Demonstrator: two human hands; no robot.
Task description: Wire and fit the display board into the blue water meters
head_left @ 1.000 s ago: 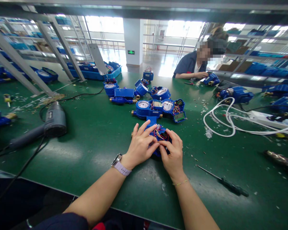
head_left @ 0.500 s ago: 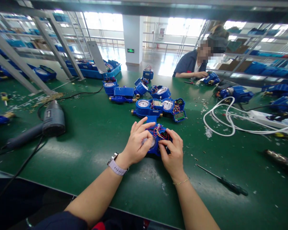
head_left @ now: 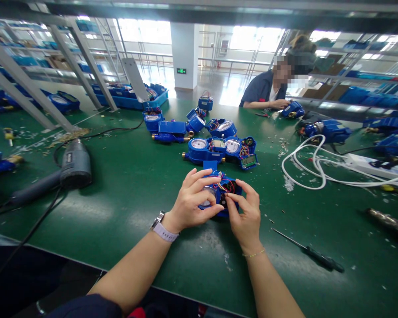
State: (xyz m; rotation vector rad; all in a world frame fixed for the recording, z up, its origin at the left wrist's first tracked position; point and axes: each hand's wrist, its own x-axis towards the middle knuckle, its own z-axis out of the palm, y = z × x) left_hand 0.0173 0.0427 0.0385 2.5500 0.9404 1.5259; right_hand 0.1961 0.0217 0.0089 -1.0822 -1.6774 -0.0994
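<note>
A blue water meter [head_left: 221,191] with loose coloured wires showing inside lies on the green bench [head_left: 135,185] straight ahead of me. My left hand [head_left: 191,201] wraps around its left side, thumb under the round dial. My right hand [head_left: 246,216] touches its right side, with thumb and forefinger pinched at the wires. Both wrists hover above the mat.
Several more blue meters [head_left: 219,148] lie just beyond. A heat gun [head_left: 71,170] with its black cable lies at left, a screwdriver [head_left: 310,251] at right, a coiled white cable [head_left: 315,165] and power strip further right. Another person [head_left: 268,88] works across the bench. Blue trays [head_left: 132,99] stand behind.
My right hand has shifted slightly right and up along the meter. My left hand has turned to grip the meter's side, uncovering the dial and wires.
</note>
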